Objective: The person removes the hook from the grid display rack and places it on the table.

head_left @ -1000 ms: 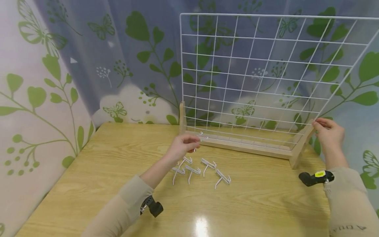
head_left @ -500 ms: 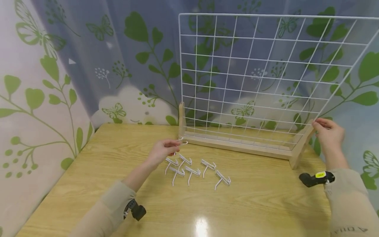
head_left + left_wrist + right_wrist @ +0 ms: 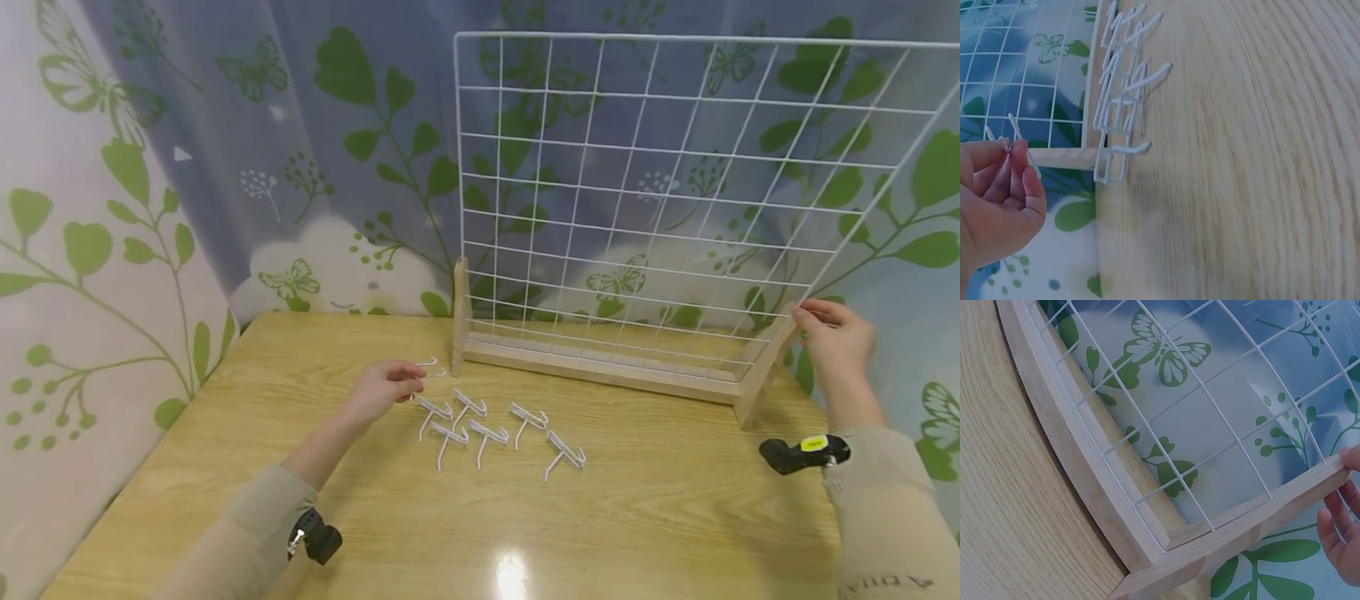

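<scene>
Head view shows a wooden table (image 3: 225,467) pushed into a corner hung with leaf-and-butterfly curtains (image 3: 150,208). Starting at the left, the left hand (image 3: 382,387) has drawn back toward the table's left side; a second ago it was up by the left post of the stand, and now it hangs low over the wood, well short of the wire. Its fingertips (image 3: 1019,153) pinch a small white hook (image 3: 429,367), prongs pointing up and away in the left wrist view. The hook has not gone onto the grid, so I'd judge the hand is adjusting its hold or lining up again rather than finishing the hang.

Just right of that hand, near the middle of the table, five more loose hooks (image 3: 495,429) lie in a scatter. They look unmoved.

Behind them, along the far edge, stands the white wire grid (image 3: 645,183) in its wooden stand (image 3: 600,367), with no hooks on it.

At the right end, the right hand (image 3: 836,337) has stayed put, fingers curled round the top of the stand's right post (image 3: 1285,500), steadying it.
</scene>
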Available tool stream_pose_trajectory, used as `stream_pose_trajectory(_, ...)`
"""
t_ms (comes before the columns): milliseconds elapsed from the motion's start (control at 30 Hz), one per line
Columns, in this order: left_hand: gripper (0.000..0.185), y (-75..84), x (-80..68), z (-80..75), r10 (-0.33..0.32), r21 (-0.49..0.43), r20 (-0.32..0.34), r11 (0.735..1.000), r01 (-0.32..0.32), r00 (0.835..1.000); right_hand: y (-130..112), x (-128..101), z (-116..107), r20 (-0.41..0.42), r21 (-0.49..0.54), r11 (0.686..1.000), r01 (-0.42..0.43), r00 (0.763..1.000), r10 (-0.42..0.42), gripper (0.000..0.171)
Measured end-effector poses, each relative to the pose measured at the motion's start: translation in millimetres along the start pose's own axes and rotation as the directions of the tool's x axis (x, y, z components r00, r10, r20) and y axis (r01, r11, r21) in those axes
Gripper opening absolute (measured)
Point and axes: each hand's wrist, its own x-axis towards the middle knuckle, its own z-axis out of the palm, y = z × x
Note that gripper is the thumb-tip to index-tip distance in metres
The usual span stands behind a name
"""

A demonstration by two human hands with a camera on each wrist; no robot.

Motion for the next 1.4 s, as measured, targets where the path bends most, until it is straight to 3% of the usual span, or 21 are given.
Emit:
stream_pose_trajectory(600, 0.018, -29.9, -6.8, -22.8, -0.022, 0.091, -0.041, 0.996, 0.025, 0.999, -1, 0, 0, 0.006, 0.048, 0.998, -0.027, 1.0, 0.027, 0.023)
stream_pose_trajectory(867, 0.018, -37.3, -12.3, -22.7, -0.052, 0.082, -0.001, 0.995, 0.052, 0.999, -1, 0, 0, 0.002, 0.078, 0.997, -0.017, 1.0, 0.017, 0.024)
stream_pose_trajectory(1167, 0.017, -46.1, -17.4, -23.6, -0.127, 0.116, 0.003, 0.985, 0.126, 0.992, -1, -2, 0, 0.004, -0.034, 0.999, -0.009, 1.0, 0.009, 0.015)
stream_pose_trajectory(1400, 0.016, -47.5, -19.6, -19.6, -0.139, 0.127, 0.015, 0.983, 0.136, 0.99, 0, 0, 0, -0.004, -0.023, 1.0, -0.015, 1.0, 0.015, 0.017)
